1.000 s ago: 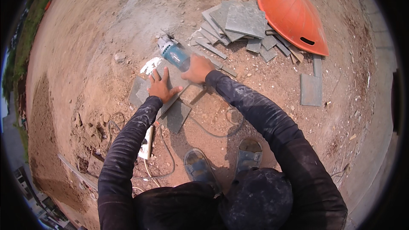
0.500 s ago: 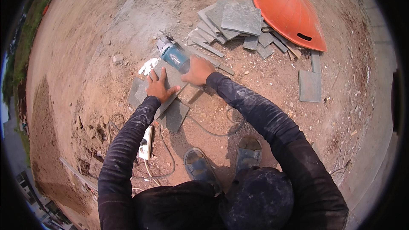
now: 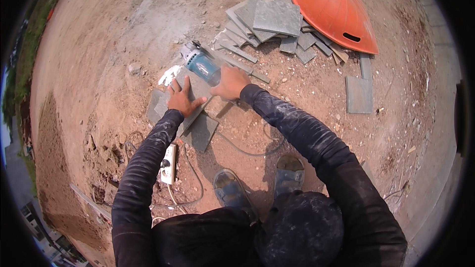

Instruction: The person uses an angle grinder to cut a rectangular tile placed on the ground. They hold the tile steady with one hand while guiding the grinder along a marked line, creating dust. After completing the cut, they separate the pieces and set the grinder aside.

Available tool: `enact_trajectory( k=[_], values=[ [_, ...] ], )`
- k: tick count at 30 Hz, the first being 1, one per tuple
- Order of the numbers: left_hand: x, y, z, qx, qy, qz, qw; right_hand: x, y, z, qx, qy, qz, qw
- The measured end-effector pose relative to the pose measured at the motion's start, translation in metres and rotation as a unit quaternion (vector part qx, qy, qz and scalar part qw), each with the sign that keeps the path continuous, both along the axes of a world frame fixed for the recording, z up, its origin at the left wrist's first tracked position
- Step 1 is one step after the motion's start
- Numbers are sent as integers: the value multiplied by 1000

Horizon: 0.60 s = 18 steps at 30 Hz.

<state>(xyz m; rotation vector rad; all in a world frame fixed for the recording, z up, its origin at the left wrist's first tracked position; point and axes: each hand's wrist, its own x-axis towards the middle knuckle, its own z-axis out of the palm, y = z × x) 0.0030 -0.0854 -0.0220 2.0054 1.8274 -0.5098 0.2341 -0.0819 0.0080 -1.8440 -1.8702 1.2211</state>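
Note:
My right hand is wrapped round the rear body of a teal angle grinder. The grinder's grey head points away to the far left, over a grey stone tile. On that same tile my left hand lies with fingers spread, pressing its near left part. More grey tile pieces lie under and beside it, among them a dark one on the near side. White scraps show by the tile's far left edge. The cutting disc is hard to make out.
A heap of grey tiles lies at the far right, against an upturned orange basin. A lone square tile rests farther right. Near my left forearm is a white power strip; a cable loops across the dirt before my sandals.
The view has shifted slightly, so the ground things sit a little higher in it. My hands keep their places on the grinder and the tile.

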Motion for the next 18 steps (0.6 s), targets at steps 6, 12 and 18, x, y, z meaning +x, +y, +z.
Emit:
enact_trajectory(
  k=[6, 12, 18],
  values=[
    [3, 2, -1, 4, -1, -8, 1000, 3, -2, -7, 9, 5, -12, 1000],
    [-3, 2, -3, 7, 2, -16, 1000, -4, 5, 0, -26, 18, -12, 999],
    [-2, 3, -4, 9, 13, -22, 1000, -6, 12, 4, -63, 22, -4, 998]
  ],
)
